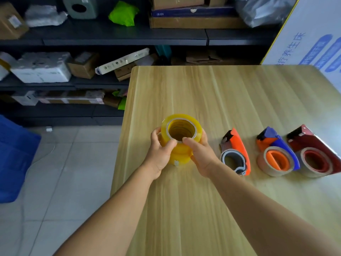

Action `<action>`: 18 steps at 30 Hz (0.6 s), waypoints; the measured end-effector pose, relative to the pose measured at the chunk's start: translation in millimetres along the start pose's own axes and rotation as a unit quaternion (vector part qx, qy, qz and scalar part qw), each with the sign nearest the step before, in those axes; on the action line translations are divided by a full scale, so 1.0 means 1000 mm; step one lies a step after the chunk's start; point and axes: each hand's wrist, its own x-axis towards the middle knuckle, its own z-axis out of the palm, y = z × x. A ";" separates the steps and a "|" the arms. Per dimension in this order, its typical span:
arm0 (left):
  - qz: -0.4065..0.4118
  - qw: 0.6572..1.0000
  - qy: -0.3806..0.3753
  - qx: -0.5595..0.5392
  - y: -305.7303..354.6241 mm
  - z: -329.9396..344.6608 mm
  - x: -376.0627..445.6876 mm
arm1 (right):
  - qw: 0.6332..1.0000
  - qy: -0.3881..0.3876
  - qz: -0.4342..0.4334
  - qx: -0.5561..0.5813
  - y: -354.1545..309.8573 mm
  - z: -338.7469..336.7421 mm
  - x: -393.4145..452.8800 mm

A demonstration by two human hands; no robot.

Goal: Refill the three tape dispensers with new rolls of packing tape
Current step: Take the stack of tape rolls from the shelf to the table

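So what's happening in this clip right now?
A person stands at a wooden table, both hands on a stack of yellow tape rolls. The left hand and right hand grip its sides, thumbs at the top roll's rim. Three dispensers lie untouched to the right: orange, blue and red, each with only a near-spent core.

Dispensers (276,154) right of tape stack (180,139)
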 end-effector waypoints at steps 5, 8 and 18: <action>0.006 1.000 0.004 0.009 -0.003 0.002 -0.001 | 1.000 -0.003 0.003 -0.003 0.000 -0.001 0.000; 0.016 0.999 0.014 0.038 -0.002 0.004 -0.004 | 1.000 0.001 0.014 -0.022 -0.002 -0.002 -0.001; -0.029 0.992 0.081 0.095 -0.006 0.023 -0.037 | 0.977 0.074 0.004 -0.201 -0.017 -0.010 -0.035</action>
